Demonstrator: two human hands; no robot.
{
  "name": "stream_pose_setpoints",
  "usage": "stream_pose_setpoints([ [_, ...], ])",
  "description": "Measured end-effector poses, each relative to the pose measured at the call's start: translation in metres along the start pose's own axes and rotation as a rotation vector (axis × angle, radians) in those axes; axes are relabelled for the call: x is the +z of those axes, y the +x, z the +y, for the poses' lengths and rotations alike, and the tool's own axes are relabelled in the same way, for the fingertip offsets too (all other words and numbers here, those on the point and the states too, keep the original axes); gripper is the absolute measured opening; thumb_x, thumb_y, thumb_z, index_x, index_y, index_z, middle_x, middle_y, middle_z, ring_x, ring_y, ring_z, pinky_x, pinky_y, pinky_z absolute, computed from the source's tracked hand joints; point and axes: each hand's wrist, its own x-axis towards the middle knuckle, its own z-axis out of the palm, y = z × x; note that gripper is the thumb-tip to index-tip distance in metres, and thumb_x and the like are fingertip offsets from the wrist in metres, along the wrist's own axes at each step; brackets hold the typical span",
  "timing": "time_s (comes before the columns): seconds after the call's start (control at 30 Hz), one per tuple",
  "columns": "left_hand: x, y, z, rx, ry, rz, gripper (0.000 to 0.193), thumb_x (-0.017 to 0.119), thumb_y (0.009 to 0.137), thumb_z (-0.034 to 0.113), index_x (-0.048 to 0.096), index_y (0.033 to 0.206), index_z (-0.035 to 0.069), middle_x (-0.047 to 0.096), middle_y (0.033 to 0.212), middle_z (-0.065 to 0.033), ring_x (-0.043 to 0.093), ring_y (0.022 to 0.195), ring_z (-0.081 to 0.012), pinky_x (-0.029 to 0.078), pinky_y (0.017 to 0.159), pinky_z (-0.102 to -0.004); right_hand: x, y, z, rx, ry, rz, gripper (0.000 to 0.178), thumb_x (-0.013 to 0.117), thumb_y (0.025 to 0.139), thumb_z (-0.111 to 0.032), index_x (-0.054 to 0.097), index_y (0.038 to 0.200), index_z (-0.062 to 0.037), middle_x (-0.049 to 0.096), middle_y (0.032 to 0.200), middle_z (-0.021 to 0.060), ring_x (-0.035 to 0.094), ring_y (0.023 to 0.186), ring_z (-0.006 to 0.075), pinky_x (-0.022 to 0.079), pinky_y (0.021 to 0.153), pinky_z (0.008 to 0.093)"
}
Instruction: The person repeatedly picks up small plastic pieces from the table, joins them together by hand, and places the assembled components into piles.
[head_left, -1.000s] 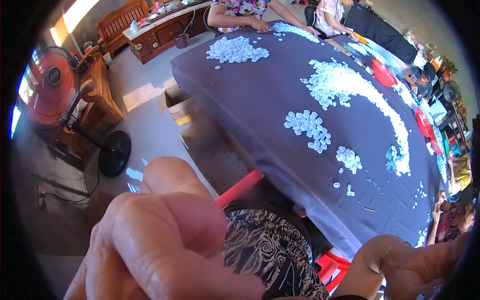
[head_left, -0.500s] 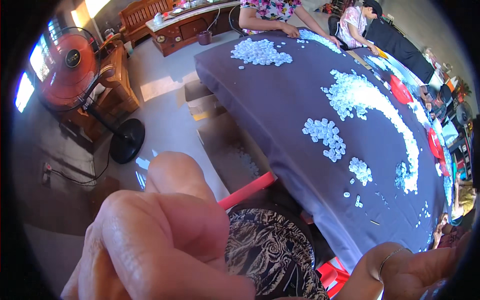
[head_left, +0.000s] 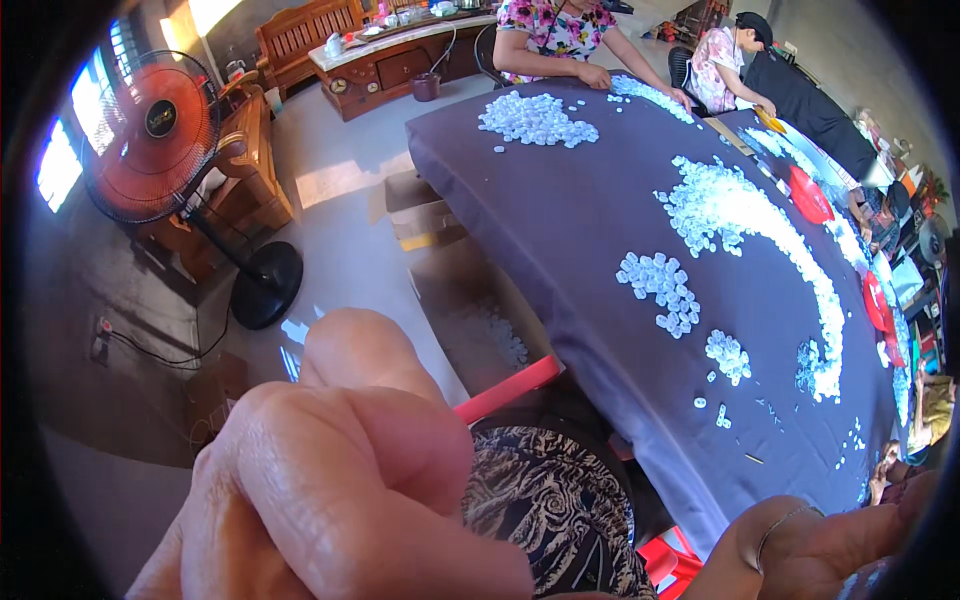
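My left hand [head_left: 330,470] looms large and close at the lower left, its fingers curled in. Whatever it may hold is hidden inside the curl. Low at the right edge is my right hand [head_left: 840,540], with a thin bracelet [head_left: 775,530] at the wrist; its fingers are mostly cut off by the dark rim, so their grip does not show. Beyond the hands, small whitish translucent plastic pieces lie in heaps on the dark tablecloth [head_left: 540,240]: a small cluster [head_left: 727,357], a larger one [head_left: 662,292] and a long curved pile [head_left: 800,260].
Cardboard boxes [head_left: 425,212] stand on the floor beside the table. A red plastic bar [head_left: 510,388] juts out near my patterned clothing [head_left: 545,500]. A standing fan [head_left: 160,130] is at the left. Red trays [head_left: 810,195] and people working [head_left: 560,40] line the far side.
The view has shifted slightly, so the room and table sit a little lower and further right. My left hand stays curled; my right hand looks much the same.
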Motion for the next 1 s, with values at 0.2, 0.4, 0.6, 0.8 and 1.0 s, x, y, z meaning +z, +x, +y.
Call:
stream_pose_setpoints([
  [0.2,0.006,-0.002,0.001,0.022,0.03,0.001,0.035,0.053,0.087,0.045,0.044,0.069,0.015,0.047,0.069,0.0016,0.037,0.056,-0.0165,0.033,0.046,-0.0301,-0.002,0.005,0.002,-0.026,0.01,-0.028,0.036,0.049,0.092,-0.031,0.044,0.12,-0.0083,0.056,0.105,0.0094,0.055,0.063,0.0129,0.047,0.054,0.0265],
  [0.4,-0.001,-0.009,0.008,-0.06,0.095,-0.011,0.034,0.055,0.086,0.044,0.044,0.071,0.016,0.047,0.07,0.0005,0.038,0.056,-0.0165,0.033,0.046,-0.0309,-0.006,0.007,0.008,-0.04,0.033,-0.031,0.036,0.05,0.092,-0.031,0.045,0.119,-0.0079,0.056,0.105,0.0088,0.055,0.063,0.0124,0.047,0.054,0.026],
  [0.6,-0.004,-0.012,0.017,-0.157,0.179,-0.025,0.032,0.057,0.085,0.043,0.045,0.072,0.016,0.047,0.071,-0.0007,0.038,0.056,-0.0166,0.034,0.046,-0.0317,-0.011,0.004,0.019,-0.059,0.078,-0.04,0.035,0.05,0.092,-0.031,0.045,0.118,-0.0076,0.056,0.105,0.0081,0.055,0.062,0.0119,0.047,0.054,0.0255],
  [0.8,0.004,-0.014,0.022,-0.273,0.221,-0.056,0.031,0.059,0.084,0.042,0.045,0.074,0.016,0.047,0.072,-0.0019,0.039,0.056,-0.0166,0.034,0.046,-0.0325,-0.008,-0.011,0.027,-0.074,0.116,0.0,0.035,0.05,0.092,-0.031,0.046,0.118,-0.0072,0.056,0.105,0.0075,0.055,0.062,0.0114,0.047,0.054,0.025],
  [1.0,0.0,-0.01,-0.004,-0.552,0.035,-0.151,0.03,0.061,0.083,0.04,0.045,0.075,0.016,0.047,0.073,-0.003,0.039,0.056,-0.0166,0.035,0.045,-0.0333,0.027,-0.066,0.034,-0.017,0.167,0.315,0.035,0.05,0.092,-0.031,0.047,0.117,-0.0068,0.056,0.105,0.0069,0.054,0.062,0.011,0.046,0.054,0.0246],
])
